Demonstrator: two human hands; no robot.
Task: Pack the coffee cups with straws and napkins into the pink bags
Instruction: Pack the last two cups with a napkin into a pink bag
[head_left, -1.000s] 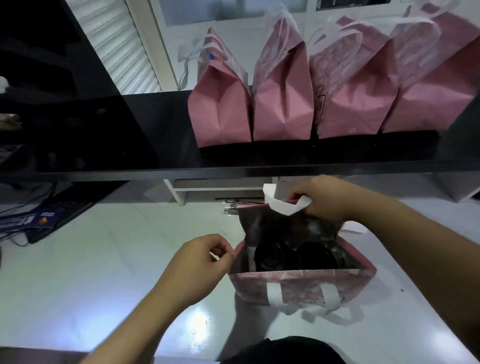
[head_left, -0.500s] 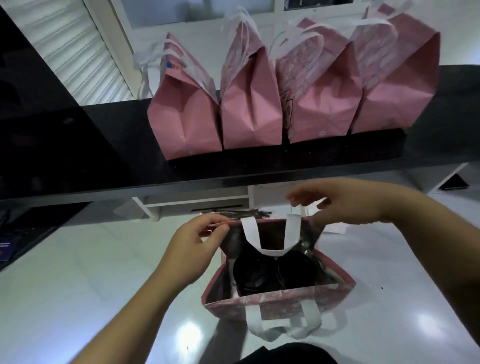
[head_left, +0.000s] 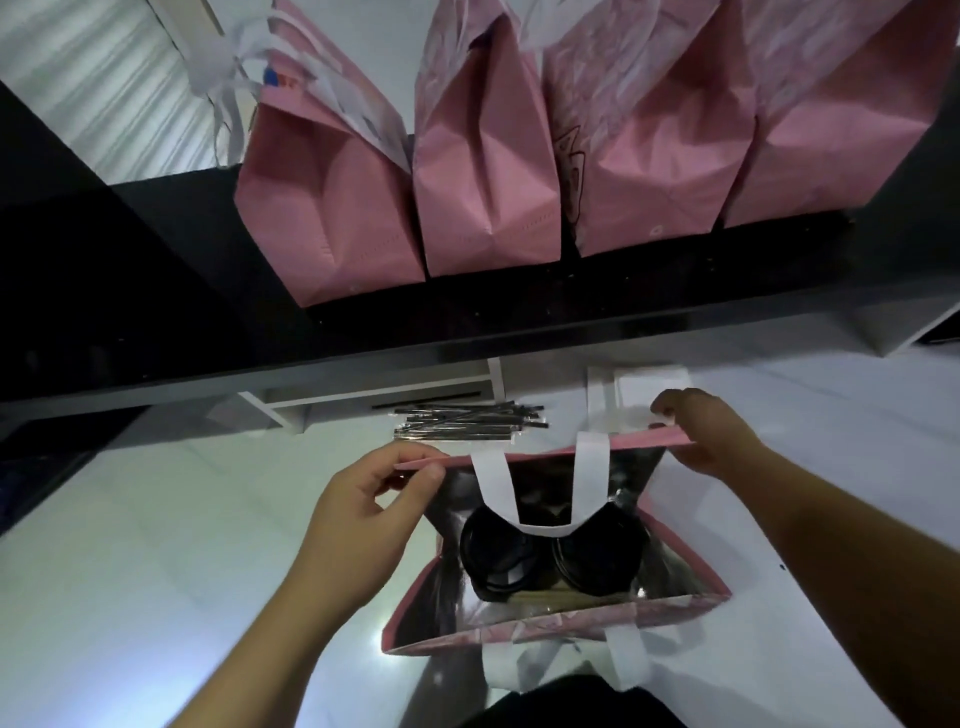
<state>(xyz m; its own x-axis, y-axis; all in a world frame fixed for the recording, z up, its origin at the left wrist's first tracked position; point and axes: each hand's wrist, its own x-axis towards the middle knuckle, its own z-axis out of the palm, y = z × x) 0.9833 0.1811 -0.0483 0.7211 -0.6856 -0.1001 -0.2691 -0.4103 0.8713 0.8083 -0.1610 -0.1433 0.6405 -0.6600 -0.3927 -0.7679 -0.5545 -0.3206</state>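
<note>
Counter-side bag (head_left: 561, 623) rim newly spread by both hands

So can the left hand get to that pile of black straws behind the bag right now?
Probably yes, once it lets go. The left hand is pinching the far rim of the open pink bag; the straws lie on the table just beyond it, with nothing between.

Your arms, bare to the frame edge

No sleeves, rings or watch show on your left hand (head_left: 358, 514) or right hand (head_left: 711, 434).
</note>
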